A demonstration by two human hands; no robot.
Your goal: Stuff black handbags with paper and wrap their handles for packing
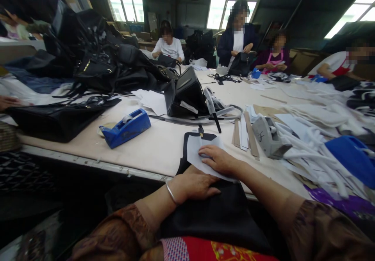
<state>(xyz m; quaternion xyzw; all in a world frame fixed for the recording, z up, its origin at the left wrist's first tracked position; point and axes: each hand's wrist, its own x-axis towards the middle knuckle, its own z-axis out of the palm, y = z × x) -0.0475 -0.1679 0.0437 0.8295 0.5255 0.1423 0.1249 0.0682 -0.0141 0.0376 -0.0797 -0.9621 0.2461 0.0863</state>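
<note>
A black bag (213, 214) lies across the table's front edge and the lap, its flap end with a small gold clasp pointing away. White paper (193, 150) covers part of the flap. My right hand (218, 159) rests on that paper, fingers slightly bent and apart, palm down. Just nearer and to the left, my left hand (195, 185) lies over the bag, its fingertips partly hidden beneath the paper and the right hand. The thumb of the left hand stands apart from its fingers.
A blue tape dispenser (127, 128) is at left, a grey one (269, 138) at right beside card strips and white padding (319, 155). A black bag (187, 93) stands ahead. Black bags (96, 62) pile up at left. Several people sit or stand around the table (158, 148).
</note>
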